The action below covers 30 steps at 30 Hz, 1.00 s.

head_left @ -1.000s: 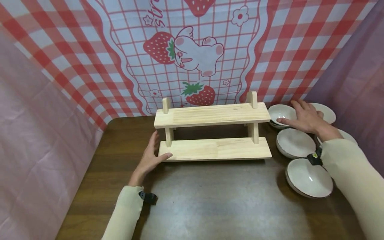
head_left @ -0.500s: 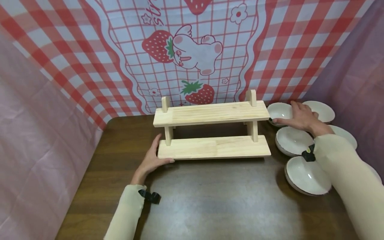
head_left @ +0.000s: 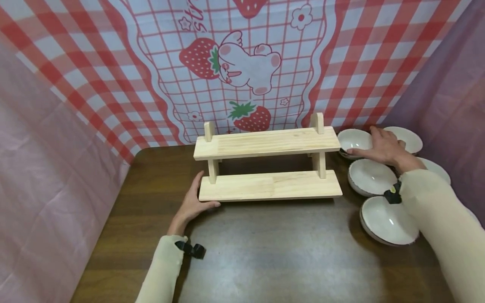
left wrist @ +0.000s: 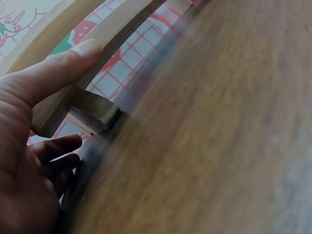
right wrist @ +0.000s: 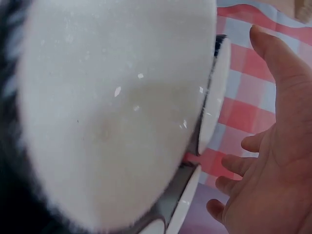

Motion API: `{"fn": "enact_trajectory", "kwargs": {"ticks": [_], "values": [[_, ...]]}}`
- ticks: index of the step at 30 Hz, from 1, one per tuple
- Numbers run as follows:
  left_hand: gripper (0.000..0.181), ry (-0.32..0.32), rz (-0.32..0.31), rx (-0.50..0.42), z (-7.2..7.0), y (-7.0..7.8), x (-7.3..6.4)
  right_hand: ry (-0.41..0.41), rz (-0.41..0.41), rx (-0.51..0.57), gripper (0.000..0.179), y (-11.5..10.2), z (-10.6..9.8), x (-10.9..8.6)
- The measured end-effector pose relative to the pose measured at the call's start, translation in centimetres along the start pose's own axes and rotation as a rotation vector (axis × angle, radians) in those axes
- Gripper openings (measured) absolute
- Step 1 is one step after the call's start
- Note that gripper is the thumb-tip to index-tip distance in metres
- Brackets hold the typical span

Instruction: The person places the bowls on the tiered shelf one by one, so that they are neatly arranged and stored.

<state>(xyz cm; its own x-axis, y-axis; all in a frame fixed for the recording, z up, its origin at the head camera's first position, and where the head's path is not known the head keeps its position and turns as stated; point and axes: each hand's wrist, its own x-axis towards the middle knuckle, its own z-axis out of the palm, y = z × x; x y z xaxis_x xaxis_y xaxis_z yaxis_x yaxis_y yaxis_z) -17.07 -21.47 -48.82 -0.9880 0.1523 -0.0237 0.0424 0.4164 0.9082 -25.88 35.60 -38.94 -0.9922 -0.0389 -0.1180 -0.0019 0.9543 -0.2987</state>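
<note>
A two-tier wooden shelf [head_left: 261, 187] stands against the patterned cloth in the head view. My left hand [head_left: 190, 206] holds the left end of its lower board, thumb along the front edge and fingers round the far side. The left wrist view shows the thumb [left wrist: 63, 66] on the board and the other fingers curled beside its end. My right hand [head_left: 385, 148] hovers over the rear bowls, between a white bowl [head_left: 354, 139] and another white bowl [head_left: 411, 141]. Its fingers are spread and hold nothing in the right wrist view, where a large bowl [right wrist: 122, 112] fills the left side.
More white bowls stand on the right of the brown table [head_left: 265, 248], among them a middle bowl [head_left: 371, 179] and a front bowl [head_left: 390, 221]. The right sleeve [head_left: 435, 202] covers part of this group. Pink cloth [head_left: 41, 168] hangs at the left side.
My left thumb has slid from the top of the lower board to its front edge, and the hand has closed round that end. My right hand has shifted only slightly over the bowls.
</note>
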Motion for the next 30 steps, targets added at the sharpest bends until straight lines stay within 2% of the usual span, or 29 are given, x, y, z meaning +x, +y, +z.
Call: {"fn": "enact_trajectory", "kwargs": {"ticks": [7,12,19,30], "values": [[0.118,0.009,-0.012,0.033,-0.1,0.0,-0.1,0.024,0.011,-0.023,0.119,1.0,-1.0,-2.1],[0.116,-0.012,-0.03,0.052,0.0,0.0,-0.1,0.037,0.001,-0.035,0.118,1.9,-1.3,-3.7],[0.116,-0.023,-0.045,0.075,0.4,-0.1,0.1,0.091,-0.017,0.0,0.115,2.4,-0.6,-6.7],[0.115,-0.021,-0.067,0.083,0.3,0.1,0.1,0.174,-0.098,0.002,0.106,2.3,0.8,-10.9]]}}
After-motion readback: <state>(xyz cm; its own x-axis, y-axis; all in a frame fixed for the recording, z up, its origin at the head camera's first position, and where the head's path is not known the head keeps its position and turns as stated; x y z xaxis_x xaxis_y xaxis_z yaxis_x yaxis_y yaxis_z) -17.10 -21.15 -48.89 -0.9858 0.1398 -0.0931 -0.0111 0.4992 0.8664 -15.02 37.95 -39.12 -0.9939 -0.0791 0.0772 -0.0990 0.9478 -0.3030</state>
